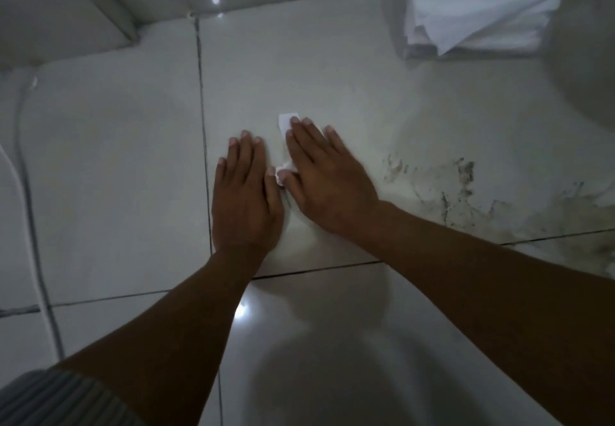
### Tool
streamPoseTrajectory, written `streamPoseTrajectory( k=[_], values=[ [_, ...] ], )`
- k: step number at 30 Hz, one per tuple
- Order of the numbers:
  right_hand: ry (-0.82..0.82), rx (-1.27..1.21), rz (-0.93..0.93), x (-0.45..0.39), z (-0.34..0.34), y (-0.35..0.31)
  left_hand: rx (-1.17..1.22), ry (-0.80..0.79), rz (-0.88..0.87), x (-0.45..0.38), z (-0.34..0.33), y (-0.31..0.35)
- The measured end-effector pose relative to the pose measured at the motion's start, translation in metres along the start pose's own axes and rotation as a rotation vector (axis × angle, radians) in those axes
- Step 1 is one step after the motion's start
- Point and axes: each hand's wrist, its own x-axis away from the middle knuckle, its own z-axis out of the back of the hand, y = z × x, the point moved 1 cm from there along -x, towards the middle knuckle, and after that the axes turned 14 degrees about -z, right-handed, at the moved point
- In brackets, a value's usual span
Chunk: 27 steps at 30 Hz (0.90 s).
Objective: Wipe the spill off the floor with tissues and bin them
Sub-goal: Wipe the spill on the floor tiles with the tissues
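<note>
Head view, the only one I have: both hands flat on the floor (100, 165), palms down, fingers stretched out and apart, nothing pinched. The left hand (244, 192) sits just right of the vertical grout line, the right hand (327, 179) just beside it, thumbs nearly touching. A white tissue (287, 122) lies under the right hand; one corner pokes out past the fingertips and a crumpled bit shows between the two thumbs. I read that as pressing, not gripping: the palms are spread to load the tissue onto the tile so it soaks or drags. Whether the left palm also covers tissue I can't tell. The spill (466, 192) is well to the right of the hands, a blotchy, streaky patch running off toward the right edge, so I judge most of the wiping is not yet done and the next sweep should go right. The tissue pack (472, 9) sits top right in clear wrap, near enough for a refill. A grey curved shape at the far right edge might be the bin; too blurred to say. Frame is dim.
</note>
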Motion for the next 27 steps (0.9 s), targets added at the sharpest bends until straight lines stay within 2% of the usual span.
streamPoseTrajectory(
  k=[2,7,9,14,16,19,20,27],
  values=[
    [0.027,0.011,0.032,0.007,0.002,0.010,0.011,0.008,0.008,0.000,0.001,0.000],
    [0.094,-0.083,-0.430,-0.046,0.008,0.030,0.029,0.015,0.017,0.000,0.001,0.000],
    [0.110,-0.082,-0.467,-0.066,0.006,0.020,0.033,0.012,0.019,0.000,0.000,-0.001],
    [0.147,-0.068,-0.179,-0.049,0.003,0.020,0.037,0.009,0.027,-0.001,0.000,0.000],
    [0.164,-0.048,-0.198,-0.055,0.004,0.028,0.038,0.019,0.031,-0.001,0.000,-0.001],
    [0.138,-0.081,-0.355,-0.085,0.003,0.020,0.040,0.025,0.030,-0.002,-0.001,0.000],
    [0.122,-0.094,-0.356,-0.089,0.003,0.014,0.041,0.022,0.030,-0.002,-0.001,0.000],
    [0.105,-0.048,0.120,0.014,-0.007,0.013,0.014,0.033,0.025,-0.002,0.001,0.000]
  ],
)
